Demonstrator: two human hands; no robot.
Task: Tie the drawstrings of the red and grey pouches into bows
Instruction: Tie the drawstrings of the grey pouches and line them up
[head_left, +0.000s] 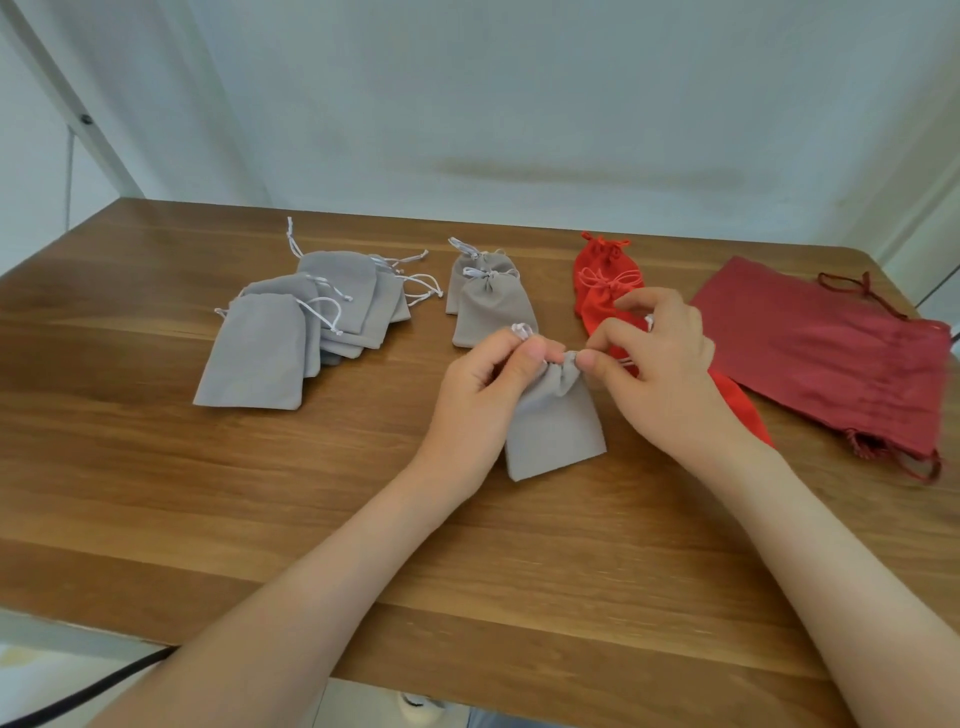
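A small grey pouch (555, 421) lies mid-table with its neck gathered tight. My left hand (480, 395) pinches a white drawstring loop at the left of the neck, the cord showing above my fingers. My right hand (657, 364) pinches the cord on the right of the neck. Behind, two grey pouches (491, 301) lie with tied bows. Two bright red pouches (605, 288) with tied bows lie behind my right hand, and another red pouch (740, 408) lies partly hidden under my right wrist.
A heap of several untied grey pouches (291, 322) lies at the left of the wooden table (260, 519). Larger dark red drawstring bags (826, 348) lie stacked at the right. A black cable (78, 696) runs below the table's front edge.
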